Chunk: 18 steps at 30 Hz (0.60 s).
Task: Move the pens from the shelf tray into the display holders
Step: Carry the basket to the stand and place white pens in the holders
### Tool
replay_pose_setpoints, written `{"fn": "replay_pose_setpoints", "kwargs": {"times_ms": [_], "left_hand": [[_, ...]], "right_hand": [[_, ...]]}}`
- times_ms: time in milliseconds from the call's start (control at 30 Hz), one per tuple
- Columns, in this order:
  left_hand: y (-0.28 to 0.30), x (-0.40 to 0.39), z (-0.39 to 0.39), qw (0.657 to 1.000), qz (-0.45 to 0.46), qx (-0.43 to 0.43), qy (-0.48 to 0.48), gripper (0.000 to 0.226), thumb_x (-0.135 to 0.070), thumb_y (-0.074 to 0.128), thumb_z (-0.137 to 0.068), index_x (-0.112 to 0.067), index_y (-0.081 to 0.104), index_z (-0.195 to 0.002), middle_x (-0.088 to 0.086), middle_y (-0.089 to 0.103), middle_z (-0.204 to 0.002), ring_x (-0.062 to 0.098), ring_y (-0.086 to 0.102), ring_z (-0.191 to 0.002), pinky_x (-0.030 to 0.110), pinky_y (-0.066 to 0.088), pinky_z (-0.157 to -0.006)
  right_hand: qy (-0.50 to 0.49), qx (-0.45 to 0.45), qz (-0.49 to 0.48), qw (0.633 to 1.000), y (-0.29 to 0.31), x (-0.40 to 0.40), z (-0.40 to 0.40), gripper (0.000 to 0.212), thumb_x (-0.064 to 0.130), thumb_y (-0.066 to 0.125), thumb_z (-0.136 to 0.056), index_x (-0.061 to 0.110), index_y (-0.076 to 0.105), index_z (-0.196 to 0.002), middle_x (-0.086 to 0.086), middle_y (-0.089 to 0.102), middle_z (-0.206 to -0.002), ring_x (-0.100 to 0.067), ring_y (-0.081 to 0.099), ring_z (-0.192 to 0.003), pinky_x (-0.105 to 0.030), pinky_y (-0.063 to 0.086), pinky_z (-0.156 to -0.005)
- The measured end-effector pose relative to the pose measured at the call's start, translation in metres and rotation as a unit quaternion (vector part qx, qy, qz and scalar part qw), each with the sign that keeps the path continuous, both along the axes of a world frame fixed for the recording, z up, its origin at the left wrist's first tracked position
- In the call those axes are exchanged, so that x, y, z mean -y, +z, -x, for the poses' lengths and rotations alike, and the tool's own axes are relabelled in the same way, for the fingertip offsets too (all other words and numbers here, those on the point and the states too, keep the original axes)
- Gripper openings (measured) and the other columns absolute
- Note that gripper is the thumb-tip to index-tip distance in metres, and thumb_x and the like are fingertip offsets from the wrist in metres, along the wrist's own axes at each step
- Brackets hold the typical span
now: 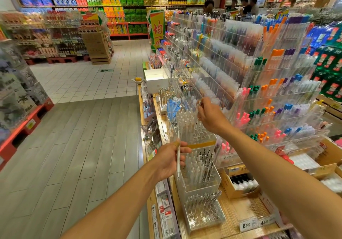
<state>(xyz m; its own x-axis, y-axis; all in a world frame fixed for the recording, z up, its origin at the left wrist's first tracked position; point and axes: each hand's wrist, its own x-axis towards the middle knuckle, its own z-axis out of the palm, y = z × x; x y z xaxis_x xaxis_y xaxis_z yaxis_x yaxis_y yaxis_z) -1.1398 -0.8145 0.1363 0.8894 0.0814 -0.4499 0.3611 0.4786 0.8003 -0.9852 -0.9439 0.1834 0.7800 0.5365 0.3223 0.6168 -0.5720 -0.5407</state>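
Observation:
My left hand [171, 160] pinches a clear white pen [178, 157], held upright beside a clear acrylic holder [200, 181] that has several pens standing in it. Higher up, my right hand [210, 115] pinches another clear pen [197, 109] by its upper end, its lower end down among the pens of a taller clear holder [194, 129] with a yellow band. A third, lower holder [203, 214] nearest me has a few pens at its back and open round slots in front.
Tiered acrylic racks [259, 83] of coloured pens rise to the right. A white box [157, 79] sits on the wooden counter [238, 213] farther back. Cardboard boxes [238, 183] of stock and price tags [256, 223] lie at the right. The aisle floor is to the left; people stand far behind.

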Motion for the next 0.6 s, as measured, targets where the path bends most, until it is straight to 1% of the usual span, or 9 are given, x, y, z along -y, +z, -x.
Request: {"fn": "replay_pose_setpoints", "kwargs": {"times_ms": [100,200,300,367,433,533,600], "left_hand": [[0.000,0.000,0.001,1.000,-0.002,0.010,0.002,0.028,-0.022,0.035,-0.108,-0.004,0.056,-0.109,0.007,0.066,-0.074,0.013,0.044,-0.058,0.027,0.036,-0.055],[0.000,0.001,0.002,1.000,0.002,0.023,-0.001,0.027,-0.024,0.039,-0.107,-0.005,0.057,-0.104,0.007,0.066,-0.076,0.013,0.046,-0.058,0.026,0.038,-0.053],[-0.001,0.002,0.003,1.000,0.001,0.027,-0.004,0.026,-0.024,0.039,-0.107,-0.005,0.057,-0.103,0.007,0.066,-0.077,0.013,0.047,-0.058,0.025,0.039,-0.053],[-0.002,0.003,0.004,1.000,-0.005,0.030,-0.008,0.026,-0.024,0.040,-0.107,-0.005,0.057,-0.104,0.006,0.066,-0.078,0.013,0.048,-0.059,0.026,0.040,-0.055],[-0.002,0.004,0.004,0.999,-0.006,0.034,-0.010,0.025,-0.024,0.041,-0.106,-0.005,0.057,-0.106,0.005,0.066,-0.078,0.013,0.050,-0.060,0.026,0.041,-0.057],[-0.002,0.007,0.005,0.999,-0.009,0.042,-0.009,0.025,-0.026,0.044,-0.105,-0.006,0.059,-0.109,0.005,0.066,-0.078,0.014,0.052,-0.059,0.025,0.043,-0.057],[-0.001,0.008,0.005,0.999,-0.020,0.047,-0.012,0.025,-0.026,0.045,-0.105,-0.008,0.060,-0.111,0.004,0.066,-0.079,0.013,0.052,-0.059,0.024,0.044,-0.056]], "right_hand": [[0.020,-0.005,0.046,0.999,-0.010,-0.002,-0.002,0.011,0.019,0.036,-0.104,0.012,0.041,-0.098,-0.018,0.061,-0.083,-0.038,0.057,-0.075,-0.047,0.046,-0.066],[0.028,-0.024,0.067,0.997,-0.022,-0.001,-0.002,0.013,0.019,0.039,-0.104,0.009,0.045,-0.098,-0.017,0.061,-0.083,-0.037,0.056,-0.074,-0.039,0.038,-0.058],[0.025,-0.027,0.062,0.997,-0.028,0.001,-0.002,0.017,0.020,0.041,-0.104,0.009,0.049,-0.095,-0.012,0.060,-0.077,-0.033,0.056,-0.069,-0.035,0.035,-0.056],[0.019,-0.026,0.059,0.998,-0.026,0.001,-0.003,0.016,0.021,0.043,-0.103,0.013,0.049,-0.090,-0.004,0.057,-0.072,-0.027,0.053,-0.065,-0.033,0.034,-0.054],[0.013,-0.025,0.060,0.998,-0.025,0.001,-0.004,0.016,0.021,0.045,-0.102,0.016,0.050,-0.087,0.000,0.056,-0.071,-0.021,0.052,-0.064,-0.030,0.032,-0.053],[-0.003,-0.055,0.086,0.995,-0.027,0.006,-0.002,0.015,0.021,0.052,-0.100,0.013,0.064,-0.095,0.002,0.062,-0.078,-0.018,0.057,-0.073,-0.029,0.041,-0.065],[-0.006,-0.088,0.085,0.992,-0.031,0.013,0.004,0.012,0.023,0.058,-0.097,0.015,0.067,-0.094,0.003,0.066,-0.079,-0.015,0.062,-0.073,-0.030,0.048,-0.068]]}}
